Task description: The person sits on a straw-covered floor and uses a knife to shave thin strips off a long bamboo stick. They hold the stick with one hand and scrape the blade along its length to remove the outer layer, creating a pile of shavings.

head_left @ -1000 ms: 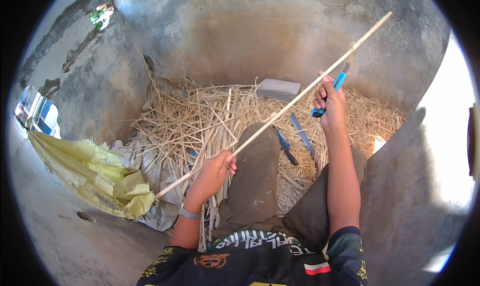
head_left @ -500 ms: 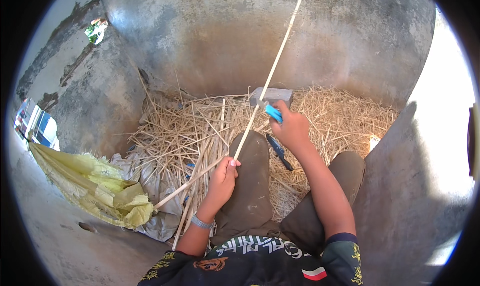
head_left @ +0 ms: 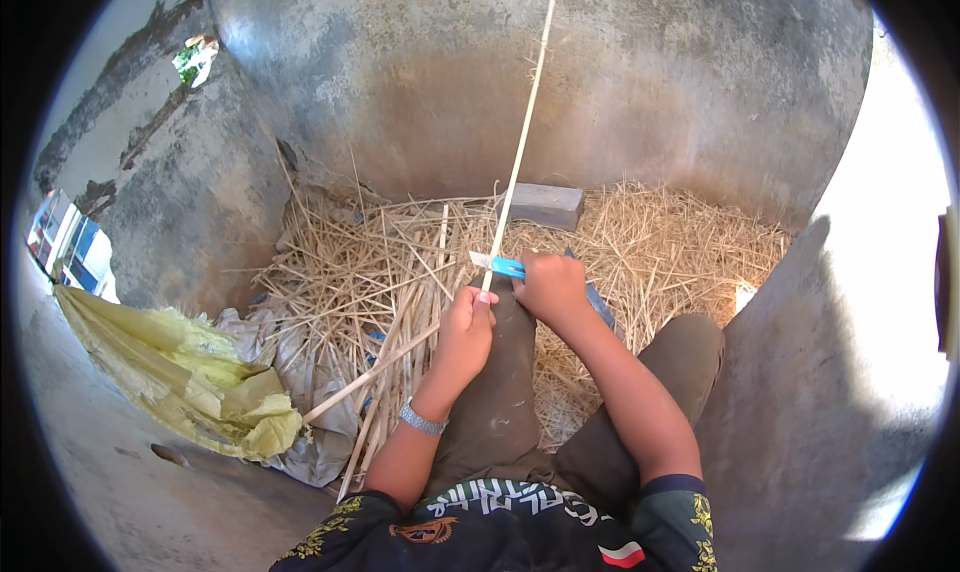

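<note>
My left hand (head_left: 468,330) is closed around the lower end of a long, pale strip (head_left: 526,127) that looks like split bamboo. From there the strip rises past the top of the view. My right hand (head_left: 553,287) grips a blue utility knife (head_left: 508,268). Its blade lies across the strip just above my left fingers, close to my left knee. A dark, slender object (head_left: 602,308) lies partly hidden behind my right forearm.
Dry shavings and strips (head_left: 670,257) cover the floor. A grey block (head_left: 545,205) stands against the curved concrete wall (head_left: 690,82). At left hangs a torn yellow sheet (head_left: 190,372), and several longer strips (head_left: 395,372) lie beside my left arm.
My right hand has come down and left with the knife, nearer my left hand. My left hand has shifted slightly up and right. The strip's upper part has swung left.
</note>
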